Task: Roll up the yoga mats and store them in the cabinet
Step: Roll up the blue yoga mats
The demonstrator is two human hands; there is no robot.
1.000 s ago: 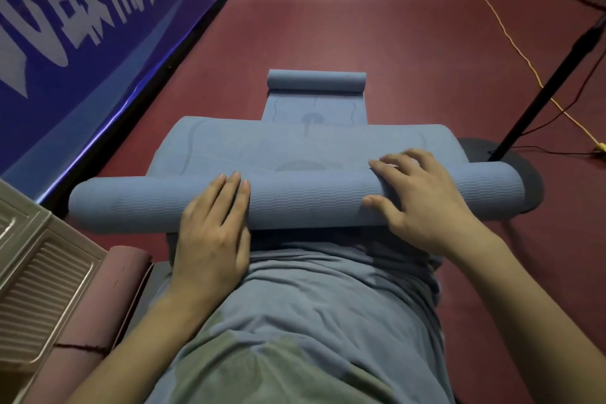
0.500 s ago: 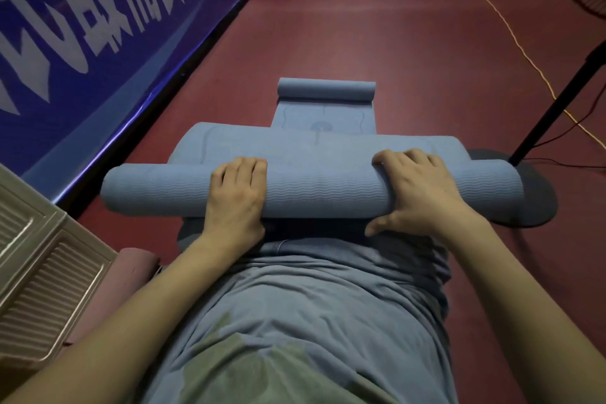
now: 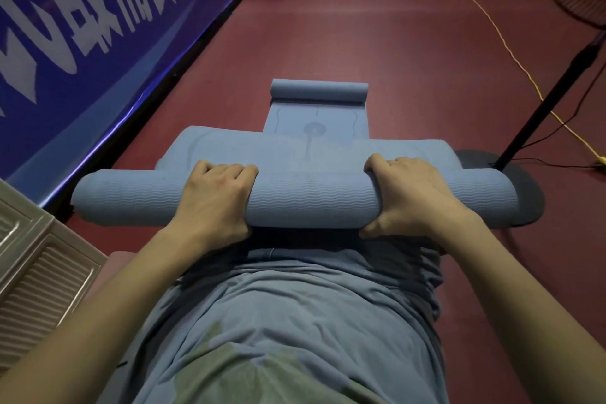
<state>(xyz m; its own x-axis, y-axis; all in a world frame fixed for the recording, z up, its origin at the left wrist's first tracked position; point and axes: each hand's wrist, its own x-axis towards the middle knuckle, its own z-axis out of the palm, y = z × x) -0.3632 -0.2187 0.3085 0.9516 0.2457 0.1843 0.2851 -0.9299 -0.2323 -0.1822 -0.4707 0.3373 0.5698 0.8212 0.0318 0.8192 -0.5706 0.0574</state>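
Observation:
A blue yoga mat [image 3: 308,200] lies across the red floor in front of me, its near end wound into a thick roll. My left hand [image 3: 213,197] grips the roll left of centre, fingers curled over its far side. My right hand [image 3: 413,197] grips it right of centre, thumb under the near side. The mat's flat stretch [image 3: 314,128] runs away from me and ends in a small curled end [image 3: 318,92]. A beige cabinet [image 3: 36,275] with slatted doors stands at my lower left.
A dark pink rolled mat [image 3: 113,259] peeks out beside the cabinet. A blue banner wall [image 3: 98,26] runs along the left. A fan stand with a round black base [image 3: 531,193] is at the right, with a yellow cable [image 3: 511,56] and black cables on the floor.
Both hands have gone from lying flat on top of the roll to curling round it, and the roll has moved forward along the mat and grown thicker.

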